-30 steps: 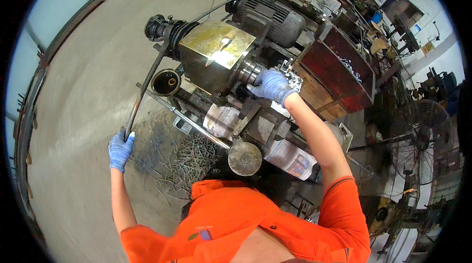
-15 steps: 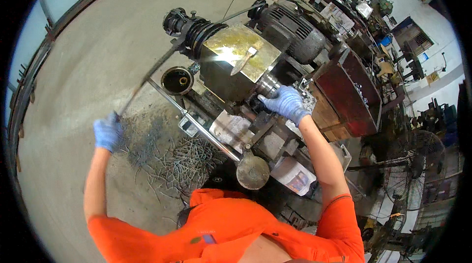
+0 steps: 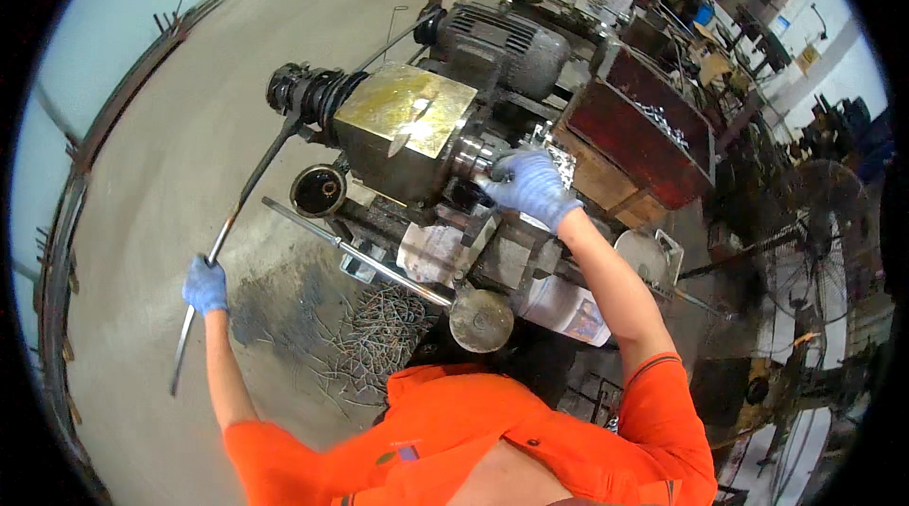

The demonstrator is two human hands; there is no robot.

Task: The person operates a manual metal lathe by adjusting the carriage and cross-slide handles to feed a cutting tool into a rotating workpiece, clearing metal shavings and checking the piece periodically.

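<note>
Nearest you, below the brass-coloured machine housing [image 3: 405, 127], is your own orange sleeve [image 3: 653, 411], the right arm reaching up toward the housing. Just under the housing and toward you sits a round metal disc [image 3: 481, 319] at the end of a straight steel rod [image 3: 350, 250] that runs along the machine's base, likely a handle kept within reach. To the left of that, on the floor beside the housing's foot, lies a tangle of wire offcuts [image 3: 379, 345], where scrap from the machine would drop. Your left hand [image 3: 204, 285], gloved blue, is closed around the long bent lever bar [image 3: 248, 192], well out from the housing; gripping so far down gives you leverage on the dark pulley hub [image 3: 303, 94] at the housing's left end, where the bar is seated. Your right hand [image 3: 526, 186], also gloved, is cupped over the shiny chuck [image 3: 473, 160] at the housing's right face, fingers wrapped on it as if steadying it; whether a workpiece sits inside cannot be told. A dark round can [image 3: 318, 190] stands just below the hub. Beyond the housing sits the grey electric motor [image 3: 502, 52]; to the right, a red metal bin [image 3: 644, 132] holding small bright parts.
</note>
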